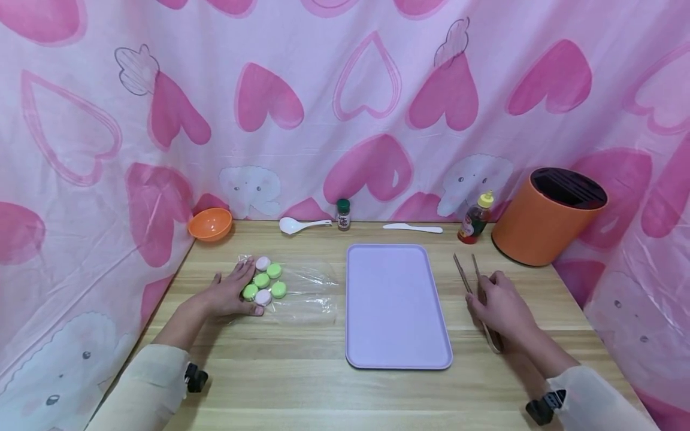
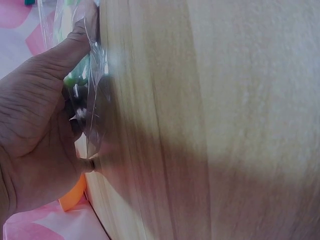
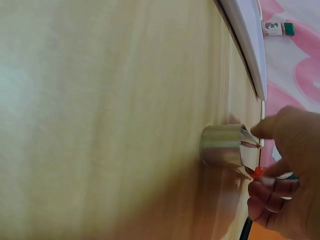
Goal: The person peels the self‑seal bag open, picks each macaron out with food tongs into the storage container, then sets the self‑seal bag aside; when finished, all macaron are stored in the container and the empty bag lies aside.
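Right hand (image 1: 504,304) on the tongs (image 3: 221,146), thumb and fingers closed across their arms at the table (image 1: 280,383)! Left hand (image 1: 232,293) lies spread against the bag (image 1: 309,293) of macarons (image 1: 262,280). Looks like the pick-up step, calling for a steady lift. Left fingertips? Lost behind thumb and plastic in the left-wrist view.

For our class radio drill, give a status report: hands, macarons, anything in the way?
Left hand touching clear bag. Macarons inside, green and pale. Right hand holding metal tongs. Lilac tray between hands; no obvious obstruction.
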Available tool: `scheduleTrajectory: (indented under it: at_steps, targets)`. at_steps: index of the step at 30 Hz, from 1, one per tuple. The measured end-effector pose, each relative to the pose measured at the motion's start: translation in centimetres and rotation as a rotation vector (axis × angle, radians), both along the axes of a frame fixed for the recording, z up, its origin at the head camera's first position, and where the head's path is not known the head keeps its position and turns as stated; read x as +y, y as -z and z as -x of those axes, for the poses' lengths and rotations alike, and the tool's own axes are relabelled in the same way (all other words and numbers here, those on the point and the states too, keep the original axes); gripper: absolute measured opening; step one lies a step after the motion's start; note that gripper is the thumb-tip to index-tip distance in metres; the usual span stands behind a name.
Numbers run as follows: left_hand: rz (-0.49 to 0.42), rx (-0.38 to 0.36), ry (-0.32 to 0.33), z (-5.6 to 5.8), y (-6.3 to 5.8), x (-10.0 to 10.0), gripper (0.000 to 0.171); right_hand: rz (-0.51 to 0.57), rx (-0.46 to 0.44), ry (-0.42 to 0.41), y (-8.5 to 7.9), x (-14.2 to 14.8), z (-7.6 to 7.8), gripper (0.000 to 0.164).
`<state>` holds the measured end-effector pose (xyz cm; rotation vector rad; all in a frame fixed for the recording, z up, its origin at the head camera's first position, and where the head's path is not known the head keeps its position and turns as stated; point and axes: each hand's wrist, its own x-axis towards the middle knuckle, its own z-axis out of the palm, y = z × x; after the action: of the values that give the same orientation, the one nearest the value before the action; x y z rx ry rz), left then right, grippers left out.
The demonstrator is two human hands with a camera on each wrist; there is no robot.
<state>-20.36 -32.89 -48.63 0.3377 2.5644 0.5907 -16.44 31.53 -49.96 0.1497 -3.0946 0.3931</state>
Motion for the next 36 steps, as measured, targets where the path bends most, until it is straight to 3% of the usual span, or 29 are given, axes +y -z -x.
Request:
scheduleTrajectory:
  at_steps: [9,16,21,30,36]
  targets:
    - [0.014,0.001,-0.002,0.3,0.4,-0.1,0.137,0.029,-0.060,0.054,0.4,0.2,-0.3,0.039]
    - [0.031,0.008,0.001,0.3,0.1,0.0,0.137,0.052,-0.013,0.055,-0.1,-0.2,0.0,0.032]
    - [0.021,0.003,0.005,0.1,0.1,0.0,0.136,0.047,0.085,-0.052,-0.5,-0.8,0.2,0.037]
    - [0.018,0.003,0.003,-0.1,0.1,0.1,0.134,-0.008,0.042,-0.230,-1.9,-3.7,1.0,0.053]
    - [0.020,-0.003,-0.007,-0.2,-0.2,0.2,0.135,-0.080,0.104,-0.356,-2.8,-5.6,1.5,0.055]
